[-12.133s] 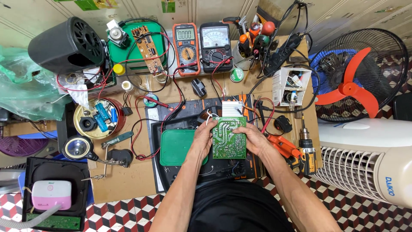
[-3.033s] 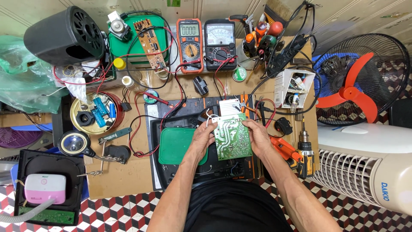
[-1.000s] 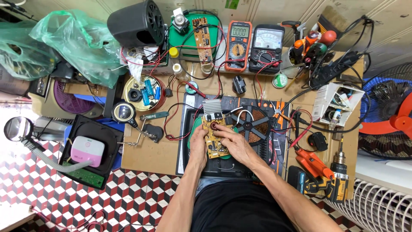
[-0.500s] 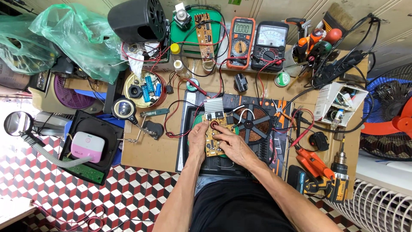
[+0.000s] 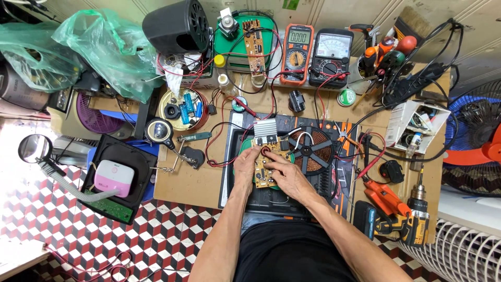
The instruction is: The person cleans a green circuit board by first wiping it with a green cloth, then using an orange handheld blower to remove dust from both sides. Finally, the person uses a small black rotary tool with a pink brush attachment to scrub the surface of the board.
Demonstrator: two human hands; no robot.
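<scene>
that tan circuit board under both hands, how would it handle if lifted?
The circuit board probably stays stiff, being a flat rigid panel. The finned heatsink at its far end likely makes it end-heavy. Attached wires may tug, so the left hand and right hand could meet resistance.

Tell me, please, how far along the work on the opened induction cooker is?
Done: the cooker housing lies open, exposing the copper coil. In hand: both hands, left and right, press on the tan circuit board beside the coil. Left: the board isn't visibly fastened, no top cover is on, and the multimeters sit unused.
</scene>
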